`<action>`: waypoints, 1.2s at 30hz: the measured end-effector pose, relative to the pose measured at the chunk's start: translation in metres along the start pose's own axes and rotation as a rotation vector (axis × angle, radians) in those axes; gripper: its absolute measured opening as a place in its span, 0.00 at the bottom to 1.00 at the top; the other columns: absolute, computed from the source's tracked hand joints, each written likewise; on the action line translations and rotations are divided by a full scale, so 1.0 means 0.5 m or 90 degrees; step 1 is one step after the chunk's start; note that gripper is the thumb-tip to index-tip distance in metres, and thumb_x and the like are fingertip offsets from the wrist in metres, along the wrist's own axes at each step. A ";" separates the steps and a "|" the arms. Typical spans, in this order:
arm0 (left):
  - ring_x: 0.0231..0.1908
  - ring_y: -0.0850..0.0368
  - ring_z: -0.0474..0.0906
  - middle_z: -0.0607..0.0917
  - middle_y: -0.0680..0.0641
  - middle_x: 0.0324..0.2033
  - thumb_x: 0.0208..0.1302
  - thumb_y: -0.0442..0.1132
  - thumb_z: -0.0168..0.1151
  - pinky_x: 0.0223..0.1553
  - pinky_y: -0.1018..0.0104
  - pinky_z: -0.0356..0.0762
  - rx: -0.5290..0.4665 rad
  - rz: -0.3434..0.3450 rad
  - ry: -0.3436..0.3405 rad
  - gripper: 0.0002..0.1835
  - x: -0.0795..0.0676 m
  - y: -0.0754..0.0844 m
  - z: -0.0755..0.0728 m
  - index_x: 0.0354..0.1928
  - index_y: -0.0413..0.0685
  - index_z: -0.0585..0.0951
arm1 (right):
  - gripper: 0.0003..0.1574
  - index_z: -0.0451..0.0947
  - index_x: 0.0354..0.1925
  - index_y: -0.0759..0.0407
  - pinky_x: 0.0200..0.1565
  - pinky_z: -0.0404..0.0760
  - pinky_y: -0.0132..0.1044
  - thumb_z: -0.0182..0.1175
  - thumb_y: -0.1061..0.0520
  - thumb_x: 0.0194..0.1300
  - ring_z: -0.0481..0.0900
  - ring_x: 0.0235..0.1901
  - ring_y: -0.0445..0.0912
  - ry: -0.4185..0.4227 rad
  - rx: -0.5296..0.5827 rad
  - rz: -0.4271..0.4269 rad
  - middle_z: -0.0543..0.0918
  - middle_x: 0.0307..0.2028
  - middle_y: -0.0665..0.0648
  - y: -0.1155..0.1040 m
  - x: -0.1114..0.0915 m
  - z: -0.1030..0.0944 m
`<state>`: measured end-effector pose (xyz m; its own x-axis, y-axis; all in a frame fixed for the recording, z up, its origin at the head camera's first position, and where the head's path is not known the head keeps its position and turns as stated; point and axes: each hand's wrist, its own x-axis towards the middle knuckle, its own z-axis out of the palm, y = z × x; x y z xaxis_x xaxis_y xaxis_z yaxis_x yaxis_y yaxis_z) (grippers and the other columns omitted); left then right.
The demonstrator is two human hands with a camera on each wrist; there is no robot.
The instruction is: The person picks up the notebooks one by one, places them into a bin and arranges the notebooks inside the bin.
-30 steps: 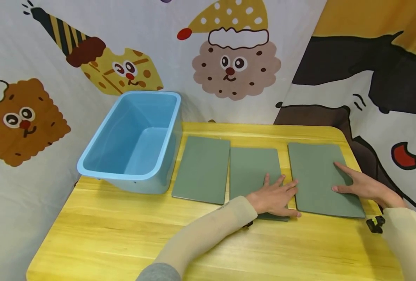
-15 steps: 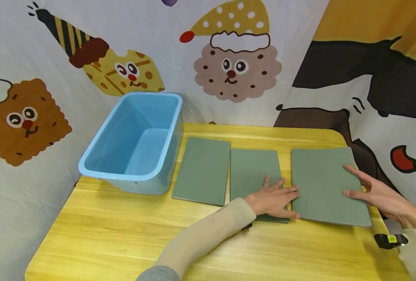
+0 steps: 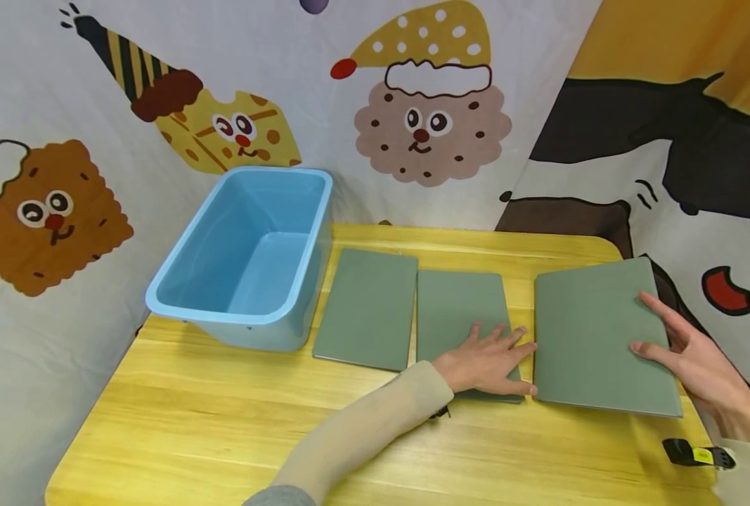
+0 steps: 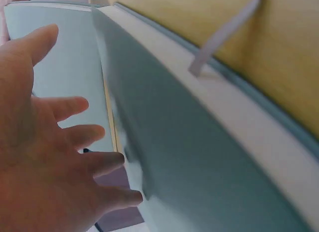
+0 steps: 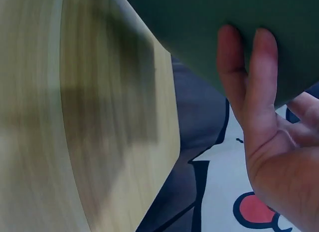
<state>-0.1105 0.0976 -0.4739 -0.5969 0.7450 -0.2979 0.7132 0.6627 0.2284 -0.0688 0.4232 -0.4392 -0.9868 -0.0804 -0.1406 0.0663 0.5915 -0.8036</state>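
Observation:
Three green hardcover notebooks lie in a row. My right hand [image 3: 697,362] grips the right notebook [image 3: 596,337] by its right edge, thumb and a finger on top. In the right wrist view two fingers [image 5: 262,67] press its green underside. That notebook slants, right side raised off the table, left side low. My left hand [image 3: 485,362] is spread over the lower part of the middle notebook [image 3: 460,299], fingertips right at the right notebook's left edge. The left wrist view shows white pages and a grey ribbon [image 4: 224,35] on the near notebook. The left notebook [image 3: 367,309] lies flat.
A blue plastic tub [image 3: 295,299] stands at the back left of the yellow wooden table [image 3: 223,436], beside the left notebook. A cartoon-printed cloth [image 3: 324,119] hangs behind the table. The table's right edge runs beneath my right forearm.
The right notebook has risen and tilted, its right side coming up. My right hand has moved right and now holds its edge. My left hand has stayed nearly in place.

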 end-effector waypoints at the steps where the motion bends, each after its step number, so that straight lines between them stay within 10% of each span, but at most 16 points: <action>1: 0.81 0.53 0.41 0.42 0.60 0.82 0.69 0.79 0.39 0.77 0.40 0.47 -0.004 -0.003 0.007 0.45 -0.005 -0.002 -0.001 0.83 0.75 0.48 | 0.57 0.33 0.83 0.30 0.36 0.84 0.29 0.59 0.59 0.78 0.62 0.63 0.27 0.008 0.004 0.002 0.32 0.83 0.55 -0.002 -0.003 0.002; 17: 0.81 0.45 0.43 0.48 0.52 0.83 0.73 0.77 0.29 0.77 0.38 0.46 -0.034 -0.047 0.197 0.45 -0.087 -0.055 -0.042 0.84 0.63 0.53 | 0.57 0.46 0.82 0.29 0.40 0.84 0.24 0.59 0.69 0.74 0.45 0.76 0.31 0.099 0.272 0.007 0.36 0.80 0.31 -0.092 -0.029 0.030; 21: 0.81 0.44 0.41 0.48 0.50 0.83 0.74 0.76 0.33 0.76 0.36 0.46 -0.039 -0.050 0.251 0.45 -0.121 -0.077 -0.056 0.84 0.61 0.53 | 0.55 0.47 0.83 0.37 0.67 0.55 0.17 0.55 0.74 0.73 0.30 0.78 0.31 0.137 0.236 -0.056 0.36 0.81 0.36 -0.116 -0.031 0.044; 24: 0.81 0.44 0.39 0.47 0.48 0.83 0.75 0.75 0.35 0.76 0.35 0.44 -0.039 -0.057 0.282 0.45 -0.153 -0.094 -0.065 0.84 0.59 0.52 | 0.55 0.47 0.83 0.41 0.70 0.34 0.19 0.53 0.76 0.72 0.22 0.76 0.31 0.154 0.243 -0.086 0.36 0.81 0.37 -0.136 -0.026 0.059; 29: 0.81 0.43 0.38 0.47 0.48 0.83 0.75 0.74 0.37 0.76 0.36 0.41 -0.037 -0.076 0.313 0.45 -0.203 -0.117 -0.081 0.84 0.58 0.52 | 0.56 0.48 0.83 0.37 0.47 0.82 0.25 0.53 0.76 0.72 0.48 0.76 0.36 0.122 0.364 -0.090 0.40 0.82 0.40 -0.163 -0.024 0.083; 31: 0.81 0.43 0.38 0.47 0.47 0.83 0.74 0.74 0.38 0.77 0.37 0.40 -0.033 -0.088 0.325 0.45 -0.223 -0.125 -0.086 0.84 0.57 0.52 | 0.55 0.49 0.83 0.36 0.34 0.85 0.27 0.54 0.76 0.73 0.55 0.72 0.41 0.110 0.398 -0.083 0.43 0.82 0.41 -0.173 -0.024 0.092; 36: 0.81 0.41 0.38 0.47 0.45 0.83 0.74 0.73 0.43 0.76 0.35 0.41 -0.014 -0.106 0.372 0.46 -0.275 -0.151 -0.105 0.83 0.54 0.54 | 0.54 0.52 0.83 0.38 0.41 0.82 0.23 0.55 0.76 0.72 0.51 0.75 0.44 0.118 0.426 -0.100 0.47 0.82 0.44 -0.209 -0.022 0.122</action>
<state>-0.1013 -0.0510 -0.4015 -0.8070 0.5461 0.2249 0.5892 0.7707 0.2426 -0.0560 0.3136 -0.3889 -0.9970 0.0486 0.0597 -0.0616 -0.0405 -0.9973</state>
